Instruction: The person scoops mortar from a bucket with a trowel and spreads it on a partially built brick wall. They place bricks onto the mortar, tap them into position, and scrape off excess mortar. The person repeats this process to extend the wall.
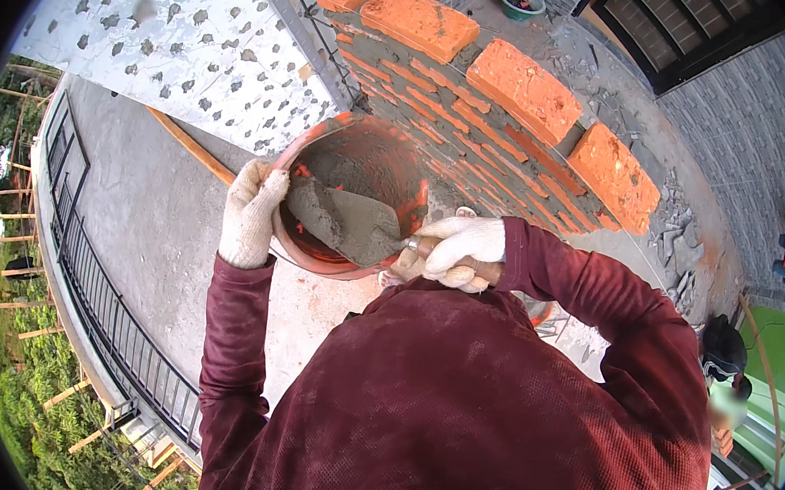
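My left hand [254, 214], in a white knit glove, grips the rim of an orange bucket [295, 148] at its left side. Grey mortar [358, 157] coats the inside of the bucket. In my right hand [464, 250], gloved the same way, is the wooden handle of a trowel [363, 227]. Its blade reaches into the bucket with a lump of mortar along its left part. Just beyond the bucket rises a brick wall [462, 110] with mortar smeared over its face. Several orange bricks [526, 90] stand spaced along its top.
A white, pockmarked panel [181, 31] stands at the upper left, beside steel rebar [307, 1]. A black railing [124, 337] edges the concrete floor [147, 188] on the left. Rubble [678, 244] lies beyond the wall, and a green basin [522, 2] sits at the back.
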The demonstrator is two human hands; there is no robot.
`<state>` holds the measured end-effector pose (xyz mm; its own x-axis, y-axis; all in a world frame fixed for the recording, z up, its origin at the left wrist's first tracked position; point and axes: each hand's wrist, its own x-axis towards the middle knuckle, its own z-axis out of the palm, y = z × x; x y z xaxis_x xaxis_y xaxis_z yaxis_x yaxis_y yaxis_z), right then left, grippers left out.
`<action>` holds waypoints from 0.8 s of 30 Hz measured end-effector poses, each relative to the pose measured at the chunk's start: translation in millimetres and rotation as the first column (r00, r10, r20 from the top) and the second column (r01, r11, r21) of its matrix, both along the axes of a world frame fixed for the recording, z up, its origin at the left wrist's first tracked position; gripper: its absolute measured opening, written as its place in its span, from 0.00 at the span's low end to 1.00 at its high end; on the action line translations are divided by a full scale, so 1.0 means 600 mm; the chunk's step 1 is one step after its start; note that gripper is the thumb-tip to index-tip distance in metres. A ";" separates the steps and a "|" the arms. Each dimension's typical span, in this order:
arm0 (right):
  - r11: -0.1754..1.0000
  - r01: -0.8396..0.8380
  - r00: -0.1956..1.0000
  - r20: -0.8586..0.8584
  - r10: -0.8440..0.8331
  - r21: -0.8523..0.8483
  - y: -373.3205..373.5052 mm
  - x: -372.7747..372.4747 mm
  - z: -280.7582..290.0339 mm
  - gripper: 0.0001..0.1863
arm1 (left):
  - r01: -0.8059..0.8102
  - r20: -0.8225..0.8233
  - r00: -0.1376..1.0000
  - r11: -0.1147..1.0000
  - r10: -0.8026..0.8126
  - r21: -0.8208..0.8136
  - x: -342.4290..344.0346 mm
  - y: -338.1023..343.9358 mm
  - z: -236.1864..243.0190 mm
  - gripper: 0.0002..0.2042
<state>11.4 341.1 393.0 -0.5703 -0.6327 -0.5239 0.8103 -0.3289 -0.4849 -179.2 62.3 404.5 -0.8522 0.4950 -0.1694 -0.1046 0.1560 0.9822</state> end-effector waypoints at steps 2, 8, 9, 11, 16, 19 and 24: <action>0.999 0.017 0.997 -0.076 -0.015 0.027 0.057 0.002 0.033 0.18 | -0.122 0.020 0.992 0.991 0.121 0.056 -0.006 0.015 -0.011 0.08; 0.985 0.171 0.978 -0.118 -0.172 -0.022 0.312 0.007 0.107 0.19 | -0.302 0.058 0.949 0.946 0.310 -0.115 -0.053 -0.004 -0.105 0.08; 0.976 0.218 0.967 -0.134 -0.216 -0.003 0.357 0.004 0.122 0.21 | -0.362 0.053 0.926 0.920 0.373 -0.151 -0.051 -0.012 -0.126 0.08; 0.971 0.232 0.943 -0.257 -0.210 0.057 0.448 -0.006 0.132 0.25 | -0.382 0.073 0.907 0.883 0.415 -0.274 -0.031 -0.036 -0.154 0.10; 0.878 0.445 0.850 -0.393 -0.352 0.176 0.653 0.006 0.039 0.30 | -0.397 0.130 0.853 0.790 0.505 -0.467 -0.017 -0.068 -0.218 0.11; 0.831 0.465 0.863 -0.364 -0.350 0.304 0.744 0.001 -0.025 0.33 | -0.495 0.104 0.749 0.656 0.655 -0.569 0.012 -0.097 -0.225 0.12; 0.734 0.646 0.759 -0.281 -0.587 0.211 0.789 0.019 -0.200 0.28 | -0.455 0.196 0.670 0.605 0.716 -0.653 0.063 -0.123 -0.176 0.10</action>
